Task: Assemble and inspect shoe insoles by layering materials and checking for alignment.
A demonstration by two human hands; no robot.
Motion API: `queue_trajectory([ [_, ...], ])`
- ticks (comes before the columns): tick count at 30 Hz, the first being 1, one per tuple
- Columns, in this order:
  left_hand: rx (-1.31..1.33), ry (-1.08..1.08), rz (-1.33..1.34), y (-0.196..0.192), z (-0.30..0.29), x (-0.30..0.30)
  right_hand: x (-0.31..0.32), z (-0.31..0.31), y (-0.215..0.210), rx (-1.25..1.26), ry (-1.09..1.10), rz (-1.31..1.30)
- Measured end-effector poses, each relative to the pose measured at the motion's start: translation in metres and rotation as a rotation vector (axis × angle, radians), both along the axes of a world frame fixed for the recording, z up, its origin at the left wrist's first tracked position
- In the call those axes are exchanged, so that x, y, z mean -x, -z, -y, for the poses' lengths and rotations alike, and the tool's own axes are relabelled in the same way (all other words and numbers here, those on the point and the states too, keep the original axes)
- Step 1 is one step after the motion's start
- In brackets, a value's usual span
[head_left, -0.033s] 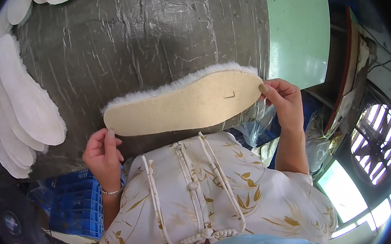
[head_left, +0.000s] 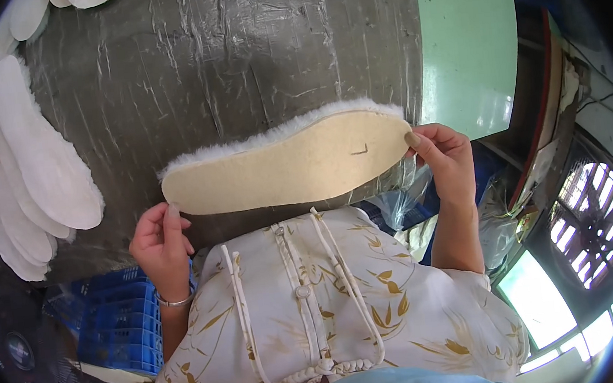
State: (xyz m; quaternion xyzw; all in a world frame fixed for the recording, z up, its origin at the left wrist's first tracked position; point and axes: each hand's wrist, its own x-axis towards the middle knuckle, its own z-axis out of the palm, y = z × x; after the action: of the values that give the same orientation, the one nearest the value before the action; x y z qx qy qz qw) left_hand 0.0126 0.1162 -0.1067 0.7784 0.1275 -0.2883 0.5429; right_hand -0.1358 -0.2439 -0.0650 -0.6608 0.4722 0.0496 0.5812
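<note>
Head view: a big tan insole (head_left: 289,167) with white fleece trim along its far edge is held flat out in front of the chest, above the near edge of a grey plastic-wrapped table (head_left: 235,58).

Risk, as I judge it: the insole is pinched only at its two tips, so the long middle could sag or fold. If either pinch slips, that end likely drops toward the lap or the blue crate (head_left: 124,323) below (soft piece, so more a fumble than damage).

The left hand (head_left: 162,246) has its fingers curled nearly closed and grips the insole's left tip between thumb and fingertips. The right hand (head_left: 445,160) is closed on the right tip, thumb on top, other fingers tucked under.

A stack of white insoles (head_left: 38,158) lies at the table's left side, well apart from both hands.
</note>
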Motion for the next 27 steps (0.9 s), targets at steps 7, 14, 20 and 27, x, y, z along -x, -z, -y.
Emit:
queue_trajectory([
  [7,-0.063,0.0,-0.017,0.0,-0.004,0.001,-0.002,-0.001,0.004,-0.035,0.021,-0.014],
  [14,-0.069,0.004,-0.036,-0.004,-0.002,-0.002,-0.004,0.0,0.008,-0.068,0.056,-0.016],
  [20,-0.086,0.041,-0.039,-0.005,-0.002,-0.003,-0.005,-0.002,0.009,-0.073,0.072,-0.042],
  [27,-0.088,0.046,0.019,0.001,-0.006,-0.001,-0.008,-0.003,0.009,-0.101,0.084,-0.013],
])
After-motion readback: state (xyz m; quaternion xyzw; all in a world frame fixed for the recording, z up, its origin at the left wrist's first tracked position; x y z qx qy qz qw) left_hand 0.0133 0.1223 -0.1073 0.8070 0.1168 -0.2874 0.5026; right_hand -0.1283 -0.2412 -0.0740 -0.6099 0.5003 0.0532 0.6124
